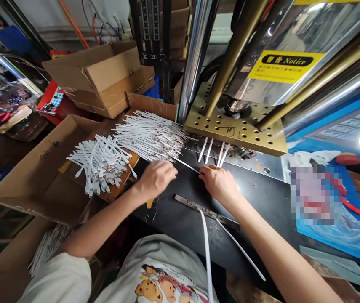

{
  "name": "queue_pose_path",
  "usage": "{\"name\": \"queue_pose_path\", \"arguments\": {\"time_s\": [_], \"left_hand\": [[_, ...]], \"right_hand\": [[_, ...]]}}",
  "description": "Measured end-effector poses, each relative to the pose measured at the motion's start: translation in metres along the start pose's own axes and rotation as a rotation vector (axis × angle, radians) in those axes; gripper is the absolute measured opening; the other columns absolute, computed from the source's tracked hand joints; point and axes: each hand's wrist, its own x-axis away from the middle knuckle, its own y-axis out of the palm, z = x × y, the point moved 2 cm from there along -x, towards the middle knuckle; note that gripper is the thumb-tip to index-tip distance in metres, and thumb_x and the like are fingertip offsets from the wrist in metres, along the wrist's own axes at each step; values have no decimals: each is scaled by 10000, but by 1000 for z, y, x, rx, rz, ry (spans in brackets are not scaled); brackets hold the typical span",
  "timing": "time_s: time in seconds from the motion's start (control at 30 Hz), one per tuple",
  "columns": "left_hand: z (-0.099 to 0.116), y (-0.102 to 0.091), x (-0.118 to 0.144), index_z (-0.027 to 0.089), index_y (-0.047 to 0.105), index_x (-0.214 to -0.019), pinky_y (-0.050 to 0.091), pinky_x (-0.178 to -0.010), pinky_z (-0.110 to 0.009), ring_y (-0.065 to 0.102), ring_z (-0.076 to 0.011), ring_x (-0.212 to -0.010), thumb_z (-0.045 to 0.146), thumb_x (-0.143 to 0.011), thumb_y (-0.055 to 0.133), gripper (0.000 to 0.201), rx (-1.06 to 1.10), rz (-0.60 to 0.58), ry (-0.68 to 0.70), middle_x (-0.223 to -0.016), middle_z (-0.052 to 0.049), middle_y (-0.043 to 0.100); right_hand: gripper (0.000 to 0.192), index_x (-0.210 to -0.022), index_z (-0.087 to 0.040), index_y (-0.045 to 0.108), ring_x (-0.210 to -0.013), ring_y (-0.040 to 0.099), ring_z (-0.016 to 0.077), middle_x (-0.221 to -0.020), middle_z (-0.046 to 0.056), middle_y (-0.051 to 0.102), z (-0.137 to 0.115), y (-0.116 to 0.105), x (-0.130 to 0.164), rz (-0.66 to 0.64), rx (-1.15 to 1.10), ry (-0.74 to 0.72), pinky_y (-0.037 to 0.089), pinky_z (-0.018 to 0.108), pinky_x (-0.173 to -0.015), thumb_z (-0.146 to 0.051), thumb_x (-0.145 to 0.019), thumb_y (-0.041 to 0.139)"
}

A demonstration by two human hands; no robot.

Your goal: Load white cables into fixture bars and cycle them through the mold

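Thin white strip (186, 164) slanted on black table, between both hands; four similar strips (214, 151) standing under press.

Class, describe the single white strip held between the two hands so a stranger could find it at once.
Start at the brass perforated plate of the press. Just below it, both hands meet on the black bench. The white strip spans left hand to right hand, apart from the piles.

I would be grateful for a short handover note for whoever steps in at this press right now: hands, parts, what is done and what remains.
Left hand: pinching one white strip at the pile's edge.
Right hand: fingertips at the four strips sticking out from under the brass plate.
Loose strips piled left on cardboard; metal bar with two strips lies on the black table.
Done: four strips seated. Left: judging by the pile, most strips.
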Motion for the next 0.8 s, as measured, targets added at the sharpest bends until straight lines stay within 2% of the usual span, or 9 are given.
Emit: {"name": "queue_pose_path", "arguments": {"time_s": [0.1,0.2,0.3,0.4,0.47,0.57,0.63,0.7,0.8], "left_hand": [[-46,-12,-4,128,644,-805,419,-783,-373,600,-244,-889,73,-939,510,197,-156,-43,-105,-908,-116,657],[-60,-14,-6,140,614,-767,411,-786,-384,598,-236,-848,55,-938,478,235,-157,-66,-79,-859,-92,656],[-45,-14,-11,144,601,-870,428,-793,-366,606,-194,-795,105,-987,443,201,-76,-27,-50,-848,-58,667],[-13,-29,-24,161,594,-927,475,-793,-319,634,-154,-784,181,-1001,510,113,258,226,42,-843,-25,683],[5,-47,-35,183,623,-916,502,-758,-287,649,-140,-802,188,-953,613,39,562,440,88,-861,-11,690],[14,-68,-48,195,700,-926,519,-662,-259,642,-115,-719,140,-895,683,66,953,654,25,-824,5,688],[13,-69,-51,208,722,-1025,560,-689,-273,657,-116,-728,139,-921,652,143,1149,651,-95,-839,6,703],[12,-59,-46,250,705,-1132,599,-759,-295,679,-124,-791,180,-945,634,211,1245,558,-200,-882,12,716],[15,-33,-24,277,723,-1118,609,-736,-251,688,-120,-819,236,-908,697,215,1129,442,-240,-958,5,710]], "right_hand": [[239,-1025,-128,656,-764,676,236,-893,100,667,-11,-6,4,-42,155,-60,344,299,-572,-53,-944,445],[218,-937,-117,669,-802,666,259,-862,127,646,3,1,32,47,220,-79,371,304,-607,-44,-915,464],[223,-831,-153,671,-661,634,243,-752,96,628,36,20,71,251,202,88,342,305,-534,-89,-924,478],[180,-882,-181,667,-604,633,220,-762,68,675,55,33,115,545,-33,169,373,302,-491,-183,-955,503],[142,-902,-201,654,-652,674,198,-815,53,718,51,38,138,649,-298,153,473,289,-553,-228,-968,532],[112,-934,-229,653,-779,723,183,-883,40,753,30,47,149,660,-592,89,563,281,-696,-210,-980,553],[113,-952,-229,650,-865,728,186,-930,47,757,18,53,147,669,-672,18,581,297,-775,-179,-984,555],[110,-967,-220,642,-894,721,188,-956,58,753,12,59,146,704,-662,-40,581,314,-806,-149,-983,559],[121,-1008,-211,638,-856,707,182,-968,63,746,9,63,146,720,-569,-74,570,316,-771,-119,-979,566]]}}
